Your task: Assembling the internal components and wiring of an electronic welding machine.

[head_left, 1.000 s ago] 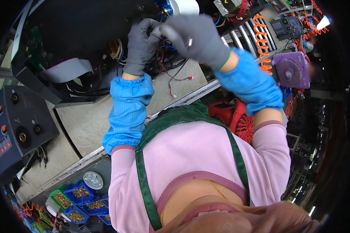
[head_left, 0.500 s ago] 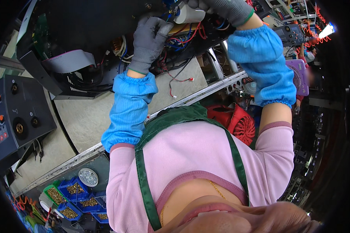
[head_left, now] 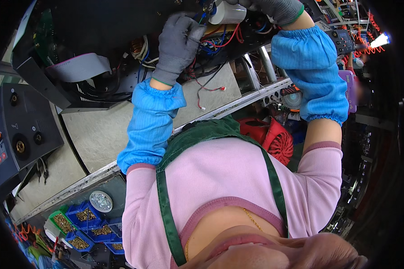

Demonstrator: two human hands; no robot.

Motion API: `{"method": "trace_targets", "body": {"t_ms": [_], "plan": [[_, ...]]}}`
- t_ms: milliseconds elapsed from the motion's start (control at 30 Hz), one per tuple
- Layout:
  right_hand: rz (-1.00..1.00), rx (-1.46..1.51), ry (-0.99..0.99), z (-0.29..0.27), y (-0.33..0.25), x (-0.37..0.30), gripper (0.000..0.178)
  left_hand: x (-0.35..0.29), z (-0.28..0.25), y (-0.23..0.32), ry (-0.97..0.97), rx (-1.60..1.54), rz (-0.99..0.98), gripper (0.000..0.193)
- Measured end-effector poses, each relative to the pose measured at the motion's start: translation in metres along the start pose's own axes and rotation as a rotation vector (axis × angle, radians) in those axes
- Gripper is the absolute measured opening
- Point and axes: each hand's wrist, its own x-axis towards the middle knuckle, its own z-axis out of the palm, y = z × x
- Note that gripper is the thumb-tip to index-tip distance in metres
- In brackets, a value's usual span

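Note:
My left hand point(head_left: 178, 48), in a grey knit glove, reaches into an open black metal chassis point(head_left: 121, 22). Its fingers are bent and drawn together beside thin blue wires point(head_left: 204, 17); what lies between the fingertips is hidden. A white cylinder point(head_left: 229, 14) lies just right of these fingers, among red and blue wires point(head_left: 222, 42). My right hand point(head_left: 280, 10), gloved alike, is at the upper edge with curled fingers against the cylinder's far side. The frame cuts off its fingertips, so its grip cannot be made out. A grey ribbon cable point(head_left: 81, 69) bends over the chassis's left part.
A dark control unit with orange knobs point(head_left: 20, 134) stands on the bench point(head_left: 103, 139) at left. Loose leads with small plugs point(head_left: 211, 88) hang over the bench near its metal edge. Below left are blue bins of brass parts point(head_left: 85, 215) and a round dish point(head_left: 101, 201).
The whole view has shifted slightly. Both hands and the white cylinder appear a little farther right and higher. My left fingers have moved nearer the blue wires' ends.

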Motion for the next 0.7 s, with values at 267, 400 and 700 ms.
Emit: {"method": "trace_targets", "body": {"t_ms": [267,400,700], "plan": [[-0.053,0.012,-0.013,0.005,0.001,-0.001,0.033,0.0,0.004,-0.006,0.021,0.004,-0.005,0.027],[0.014,0.061,0.077,0.002,0.003,-0.004,0.034,0.002,0.007,-0.002,0.03,-0.033,0.038,0.027],[-0.945,-0.678,0.621,0.085,0.108,-0.03,0.014,0.002,0.001,0.002,0.009,0.002,-0.05,0.027]]}}
